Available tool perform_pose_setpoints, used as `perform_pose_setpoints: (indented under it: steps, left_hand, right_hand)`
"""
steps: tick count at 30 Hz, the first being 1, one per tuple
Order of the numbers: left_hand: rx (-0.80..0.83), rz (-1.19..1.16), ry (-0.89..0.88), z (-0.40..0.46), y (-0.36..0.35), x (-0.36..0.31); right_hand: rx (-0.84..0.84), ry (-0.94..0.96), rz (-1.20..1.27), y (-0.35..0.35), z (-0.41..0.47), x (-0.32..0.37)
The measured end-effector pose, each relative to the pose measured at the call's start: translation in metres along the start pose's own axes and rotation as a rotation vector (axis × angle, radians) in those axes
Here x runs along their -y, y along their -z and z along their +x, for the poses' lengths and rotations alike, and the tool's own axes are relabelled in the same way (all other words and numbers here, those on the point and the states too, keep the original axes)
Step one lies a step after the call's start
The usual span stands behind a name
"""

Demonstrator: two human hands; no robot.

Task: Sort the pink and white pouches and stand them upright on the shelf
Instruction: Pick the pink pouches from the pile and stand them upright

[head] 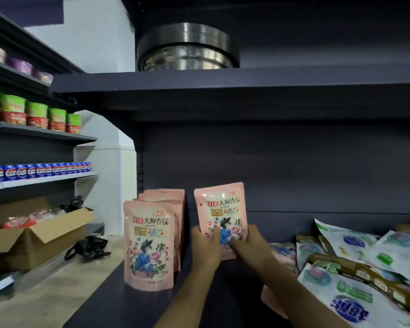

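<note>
Both hands on one glossy pink floral plastic pouch [219, 209], held upright over the dark grey metal shelf [133, 301]: left hand [205, 247] and right hand [250, 245] each curl fingers round its lower edges. Row of upright pink pouches [149, 242] stands just left; pile of white pouches [365, 268] lies flat right.

You have open shelf [133, 301] floor between the standing pink pouches [149, 245] and the heaped white pouches [365, 268]; the upper shelf board [223, 91] limits your headroom.
</note>
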State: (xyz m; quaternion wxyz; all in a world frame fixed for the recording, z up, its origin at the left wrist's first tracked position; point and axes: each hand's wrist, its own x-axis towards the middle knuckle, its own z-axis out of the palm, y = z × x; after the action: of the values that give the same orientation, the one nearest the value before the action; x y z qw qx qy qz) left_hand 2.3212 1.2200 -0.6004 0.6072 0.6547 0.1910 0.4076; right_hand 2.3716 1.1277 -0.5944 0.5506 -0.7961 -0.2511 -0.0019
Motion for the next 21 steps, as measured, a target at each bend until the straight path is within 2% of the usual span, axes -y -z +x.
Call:
perform_pose_setpoints:
  steps: [7, 13, 16, 18, 21]
  left_hand:
    - [-0.084, 0.052, -0.127, 0.0, -0.008, 0.02]
    - [-0.079, 0.277, -0.236, 0.007, -0.006, 0.028]
    - [-0.158, 0.54, -0.277, 0.003, -0.002, 0.027]
    - [-0.187, 0.57, -0.222, 0.001, 0.002, 0.027]
    - [-0.165, 0.487, -0.145, 0.0, 0.005, 0.029]
  right_hand:
    - [-0.091, -0.001, -0.122, -0.012, 0.009, -0.02]
    - [-0.099, -0.005, -0.27, -0.02, 0.011, -0.027]
    - [-0.103, 0.004, -0.244, -0.022, 0.014, -0.028]
    - [-0.089, 0.006, -0.21, -0.024, 0.016, -0.029]
    - [-0.055, 0.014, -0.169, -0.028, 0.013, -0.03]
